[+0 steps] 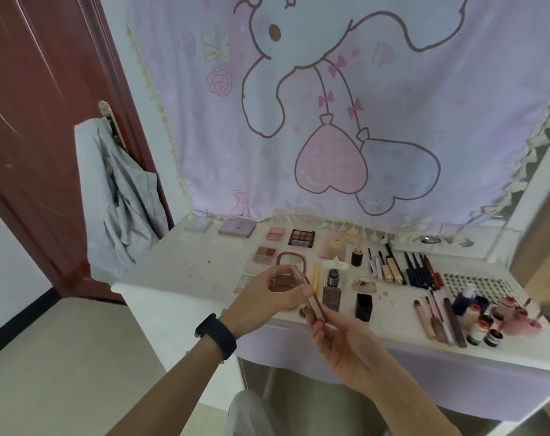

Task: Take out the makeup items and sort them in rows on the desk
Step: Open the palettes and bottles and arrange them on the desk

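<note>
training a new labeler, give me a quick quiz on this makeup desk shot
1. True or false: the left hand and the right hand both hold the pink case.
2. Which wrist wears the black watch? a) left b) right c) neither
3. Fill in: the small bottles stand at the ___ end of the desk, as the person sees it.
Key: 1 true; 2 a; 3 right.
</note>
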### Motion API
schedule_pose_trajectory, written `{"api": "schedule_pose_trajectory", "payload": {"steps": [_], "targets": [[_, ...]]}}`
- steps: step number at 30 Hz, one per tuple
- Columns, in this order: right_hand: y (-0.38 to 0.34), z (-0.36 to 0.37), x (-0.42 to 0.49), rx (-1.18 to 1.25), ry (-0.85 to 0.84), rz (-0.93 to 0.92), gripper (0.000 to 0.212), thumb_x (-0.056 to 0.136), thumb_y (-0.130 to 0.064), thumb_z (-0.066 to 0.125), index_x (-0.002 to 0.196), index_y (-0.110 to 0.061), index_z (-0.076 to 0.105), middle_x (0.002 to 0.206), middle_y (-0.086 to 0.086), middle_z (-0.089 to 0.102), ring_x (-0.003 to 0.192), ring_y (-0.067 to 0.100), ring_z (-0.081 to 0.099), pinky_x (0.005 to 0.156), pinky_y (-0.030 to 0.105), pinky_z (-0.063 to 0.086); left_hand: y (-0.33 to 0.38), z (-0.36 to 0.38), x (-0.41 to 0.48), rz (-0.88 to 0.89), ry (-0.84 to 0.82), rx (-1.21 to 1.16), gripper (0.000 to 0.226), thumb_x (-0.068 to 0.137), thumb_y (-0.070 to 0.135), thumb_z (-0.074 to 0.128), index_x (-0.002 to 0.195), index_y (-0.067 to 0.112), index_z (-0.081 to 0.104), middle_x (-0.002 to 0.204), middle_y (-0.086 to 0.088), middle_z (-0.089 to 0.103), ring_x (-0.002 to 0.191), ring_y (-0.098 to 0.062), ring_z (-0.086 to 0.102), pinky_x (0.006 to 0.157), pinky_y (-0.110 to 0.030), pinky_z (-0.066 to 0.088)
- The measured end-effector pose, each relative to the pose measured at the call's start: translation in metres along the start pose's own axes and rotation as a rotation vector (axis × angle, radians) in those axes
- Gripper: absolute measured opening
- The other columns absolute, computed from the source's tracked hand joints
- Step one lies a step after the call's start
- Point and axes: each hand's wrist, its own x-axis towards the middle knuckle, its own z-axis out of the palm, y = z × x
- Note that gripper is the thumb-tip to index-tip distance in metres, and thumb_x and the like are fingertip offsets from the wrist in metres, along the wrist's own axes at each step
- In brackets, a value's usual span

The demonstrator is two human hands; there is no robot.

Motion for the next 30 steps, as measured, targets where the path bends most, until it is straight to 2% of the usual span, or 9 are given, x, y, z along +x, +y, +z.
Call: {"api": "schedule_pose_trajectory", "payload": {"steps": [2, 5, 7, 10, 13, 16, 20, 24, 30], "targets": [[0.001, 0.002, 0.002, -0.080, 0.014, -0.031, 0.035, 0.091, -0.012, 0.066, 0.118, 0.010, 0.065, 0.095, 0.022, 0.072, 0.061, 0.020, 0.067, 0.053, 0.025, 0.060, -0.002, -0.002, 0.000, 0.012, 0.032, 0.048, 0.054, 0.074, 0.048, 0.083, 0.120, 0.029, 0.064, 0.111, 0.010, 0.073, 0.107, -0.007, 0.067, 0.088, -0.025, 0.055], [-0.001, 0.004, 0.005, -0.366, 0.066, -0.136, 0.038, 0.091, -0.023, 0.066, 0.119, 0.002, 0.064, 0.105, 0.024, 0.073, 0.077, 0.027, 0.072, 0.067, 0.033, 0.061, -0.005, -0.006, -0.002, 0.069, 0.080, 0.252, 0.082, 0.061, 0.060, 0.085, 0.134, 0.033, 0.056, 0.118, 0.019, 0.068, 0.113, 0.001, 0.061, 0.100, -0.028, 0.049], [-0.005, 0.006, 0.004, -0.556, 0.033, -0.180, 0.051, 0.081, -0.040, 0.069, 0.118, -0.005, 0.065, 0.108, 0.020, 0.074, 0.090, 0.032, 0.073, 0.081, 0.039, 0.058, -0.002, -0.005, -0.006, 0.136, 0.052, 0.408, 0.092, 0.058, 0.061, 0.084, 0.140, 0.036, 0.050, 0.126, 0.023, 0.063, 0.118, 0.006, 0.055, 0.104, -0.028, 0.046], [-0.011, 0.009, 0.002, -0.805, -0.033, -0.246, 0.070, 0.068, -0.052, 0.081, 0.123, -0.013, 0.061, 0.107, 0.009, 0.076, 0.099, 0.029, 0.073, 0.094, 0.040, 0.057, 0.001, -0.004, -0.009, 0.212, 0.014, 0.487, 0.090, 0.060, 0.057, 0.085, 0.140, 0.044, 0.045, 0.129, 0.025, 0.059, 0.118, 0.004, 0.055, 0.103, -0.031, 0.048], [-0.011, 0.011, 0.003, -0.867, -0.059, -0.309, 0.071, 0.067, -0.051, 0.087, 0.124, -0.017, 0.060, 0.107, 0.003, 0.076, 0.096, 0.021, 0.073, 0.095, 0.039, 0.056, 0.002, -0.007, -0.012, 0.222, -0.025, 0.436, 0.088, 0.065, 0.047, 0.088, 0.141, 0.046, 0.043, 0.134, 0.024, 0.056, 0.124, 0.003, 0.052, 0.106, -0.032, 0.046], [-0.009, 0.009, 0.005, -0.870, -0.056, -0.367, 0.077, 0.062, -0.055, 0.087, 0.126, -0.021, 0.061, 0.111, 0.000, 0.075, 0.100, 0.020, 0.072, 0.096, 0.038, 0.056, 0.002, -0.013, -0.015, 0.115, -0.098, 0.217, 0.087, 0.068, 0.050, 0.083, 0.144, 0.041, 0.043, 0.139, 0.021, 0.054, 0.128, 0.001, 0.050, 0.108, -0.030, 0.043], [-0.003, 0.005, 0.006, -0.975, -0.082, -0.416, 0.062, 0.069, -0.049, 0.088, 0.124, -0.038, 0.062, 0.118, -0.010, 0.071, 0.108, 0.011, 0.069, 0.091, 0.028, 0.054, 0.002, -0.017, -0.016, -0.001, 0.015, 0.066, 0.071, 0.071, 0.055, 0.081, 0.133, 0.035, 0.055, 0.126, 0.014, 0.064, 0.118, -0.008, 0.061, 0.102, -0.033, 0.051], [0.003, 0.004, 0.007, -0.982, -0.124, -0.436, 0.060, 0.076, -0.030, 0.086, 0.129, -0.039, 0.059, 0.120, -0.015, 0.069, 0.107, 0.010, 0.069, 0.084, 0.021, 0.056, 0.004, -0.016, -0.019, -0.036, 0.042, 0.058, 0.061, 0.073, 0.042, 0.079, 0.129, 0.030, 0.059, 0.114, 0.014, 0.071, 0.106, -0.002, 0.066, 0.094, -0.026, 0.053], [0.008, 0.006, 0.013, -1.034, -0.117, -0.523, 0.052, 0.081, -0.023, 0.081, 0.126, -0.038, 0.059, 0.110, -0.021, 0.071, 0.098, 0.008, 0.071, 0.078, 0.014, 0.053, 0.003, -0.019, -0.027, 0.024, 0.026, 0.035, 0.045, 0.080, 0.010, 0.080, 0.115, 0.035, 0.067, 0.108, 0.011, 0.074, 0.100, -0.009, 0.071, 0.086, -0.023, 0.056]]}}
